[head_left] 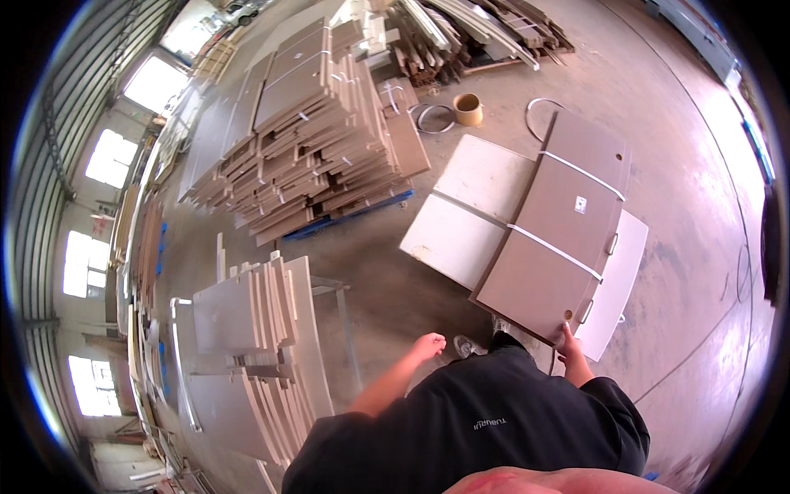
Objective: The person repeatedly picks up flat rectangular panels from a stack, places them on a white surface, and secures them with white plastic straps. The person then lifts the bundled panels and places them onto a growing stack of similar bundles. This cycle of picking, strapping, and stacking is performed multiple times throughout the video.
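A bundle of flat brown panels (pixel 553 206), bound with two white straps, lies tilted in front of me on the right. Small round holes and metal handles show along its right side. My right hand (pixel 569 352) is closed on its near right corner, with a fingertip on the top face beside a hole; the fingers under the edge are hidden. My left hand (pixel 429 347) hangs in front of my body, loosely curled, and nothing shows in it. Under the bundle lie white panels (pixel 477 185), with another pale panel (pixel 625 255) sticking out to the right.
To my left, grey panels and upright strips (pixel 271 329) rest on a metal frame (pixel 341 329). A large stack of strapped boards (pixel 309 148) stands ahead on a blue pallet (pixel 354 216). Farther off are a tan tube (pixel 468 109), strap coils (pixel 436 118) and scrap wood (pixel 461 37).
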Motion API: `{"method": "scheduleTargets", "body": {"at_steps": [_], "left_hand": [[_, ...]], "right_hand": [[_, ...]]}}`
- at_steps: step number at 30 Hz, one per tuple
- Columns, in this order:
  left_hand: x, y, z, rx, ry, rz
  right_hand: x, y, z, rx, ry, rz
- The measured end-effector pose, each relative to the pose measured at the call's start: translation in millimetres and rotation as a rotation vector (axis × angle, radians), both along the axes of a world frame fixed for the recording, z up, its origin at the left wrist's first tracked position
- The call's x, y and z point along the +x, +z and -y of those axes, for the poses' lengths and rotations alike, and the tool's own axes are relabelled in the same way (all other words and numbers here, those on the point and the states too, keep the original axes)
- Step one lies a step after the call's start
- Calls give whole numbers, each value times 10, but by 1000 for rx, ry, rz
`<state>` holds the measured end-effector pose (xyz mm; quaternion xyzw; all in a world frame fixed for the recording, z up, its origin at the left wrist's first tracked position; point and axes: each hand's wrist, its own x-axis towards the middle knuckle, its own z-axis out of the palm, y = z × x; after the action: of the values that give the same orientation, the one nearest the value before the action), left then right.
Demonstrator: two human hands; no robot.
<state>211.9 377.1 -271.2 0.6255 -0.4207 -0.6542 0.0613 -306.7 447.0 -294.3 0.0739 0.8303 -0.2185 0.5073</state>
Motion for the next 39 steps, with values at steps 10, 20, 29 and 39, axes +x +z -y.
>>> {"method": "scheduleTargets", "body": {"at_steps": [10,20,29,39], "left_hand": [[-1838,-12,722,458,435,-518],[-1122,594,1405,-61,899,-461],[466,1330,802,-145,1077,-228],[1269,1975,736,-275,1284,187]], "right_hand": [[370,645,116,-126,318,246],[1258,643,806,-115,703,643],[357,563,1995,-574,-64,567],[810,-530,2859,-610,-481,183]]}}
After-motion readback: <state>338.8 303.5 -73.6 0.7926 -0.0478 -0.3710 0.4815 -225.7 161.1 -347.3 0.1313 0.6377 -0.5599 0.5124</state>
